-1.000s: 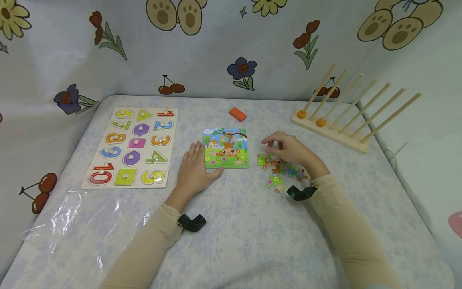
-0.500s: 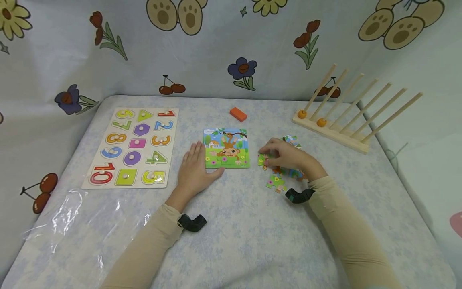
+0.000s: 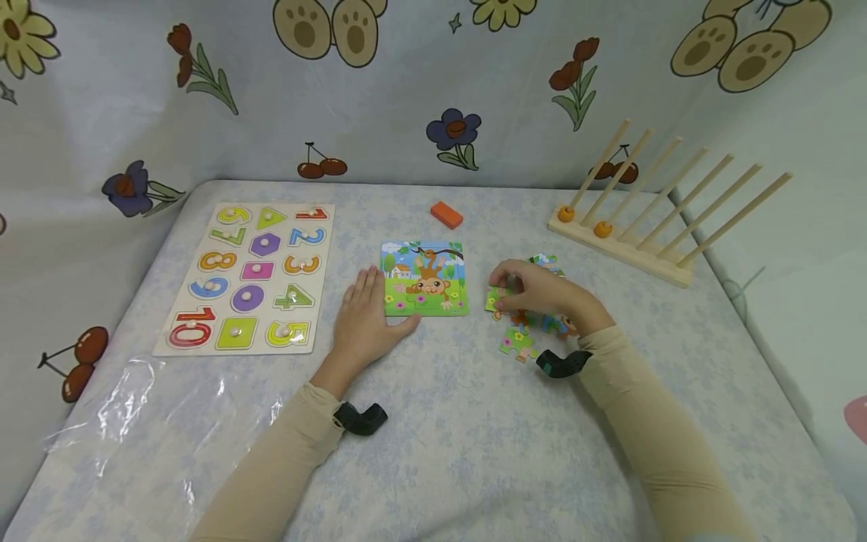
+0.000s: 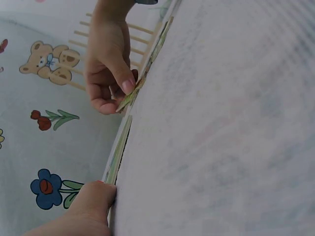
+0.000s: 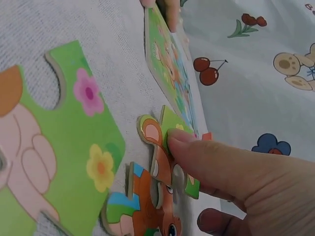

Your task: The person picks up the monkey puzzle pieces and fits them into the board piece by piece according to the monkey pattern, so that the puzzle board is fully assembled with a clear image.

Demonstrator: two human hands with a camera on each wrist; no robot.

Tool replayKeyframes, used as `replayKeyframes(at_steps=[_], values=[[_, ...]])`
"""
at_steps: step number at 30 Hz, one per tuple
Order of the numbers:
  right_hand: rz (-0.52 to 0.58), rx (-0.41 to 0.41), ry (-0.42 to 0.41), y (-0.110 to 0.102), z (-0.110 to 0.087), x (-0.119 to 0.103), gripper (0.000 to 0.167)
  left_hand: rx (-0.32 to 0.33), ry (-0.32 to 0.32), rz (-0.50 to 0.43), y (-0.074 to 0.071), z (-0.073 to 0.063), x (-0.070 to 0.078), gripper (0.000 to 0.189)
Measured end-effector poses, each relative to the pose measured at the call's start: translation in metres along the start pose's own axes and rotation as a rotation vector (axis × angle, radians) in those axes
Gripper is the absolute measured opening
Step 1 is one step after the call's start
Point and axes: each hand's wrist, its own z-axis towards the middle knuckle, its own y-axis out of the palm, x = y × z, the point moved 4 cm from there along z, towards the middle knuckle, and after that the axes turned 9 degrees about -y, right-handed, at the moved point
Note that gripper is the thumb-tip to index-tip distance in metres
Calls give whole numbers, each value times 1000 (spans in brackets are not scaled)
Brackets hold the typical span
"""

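My left hand (image 3: 366,312) lies with straight fingers along the left edge of the square monkey puzzle (image 3: 425,278), its thumb at the lower edge. To the right of that puzzle, my right hand (image 3: 542,292) pinches a green jigsaw piece (image 5: 170,117) between thumb and fingers; the left wrist view shows this piece tilted. Under and around the right hand lie several loose pieces. Among them is a green piece with pink and yellow flowers (image 3: 516,340), and brown monkey pieces (image 5: 145,201) show beside the pinched one. The right hand partly covers the loose pieces in the head view.
A number-and-shape board (image 3: 247,278) lies at the left, with clear plastic wrap (image 3: 122,399) in front of it. An orange block (image 3: 447,214) sits behind the monkey puzzle. At the back right stands a wooden peg rack (image 3: 619,245) with two orange beads.
My right hand has come down toward the table and taken the green piece between thumb and fingers, uncovering a piece behind it. The left hand has stayed in place.
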Motion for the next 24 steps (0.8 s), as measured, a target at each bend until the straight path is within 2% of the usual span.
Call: replayKeyframes(at_steps=[5, 9, 17, 20, 24], values=[[-38, -35, -29, -4, -1, -3, 27, 3, -3, -1, 1, 0, 0, 110], [-22, -37, -40, -8, -1, -3, 19, 6, -3, 1, 1, 0, -1, 110], [12, 83, -34, -17, 1, 3, 21, 6, -2, -1, 2, 0, -1, 110], [63, 122, -30, -18, 3, 4, 22, 5, -5, -1, 2, 0, -1, 110], [100, 148, -10, -20, 6, 4, 31, 7, -3, 1, 3, 1, -2, 110]])
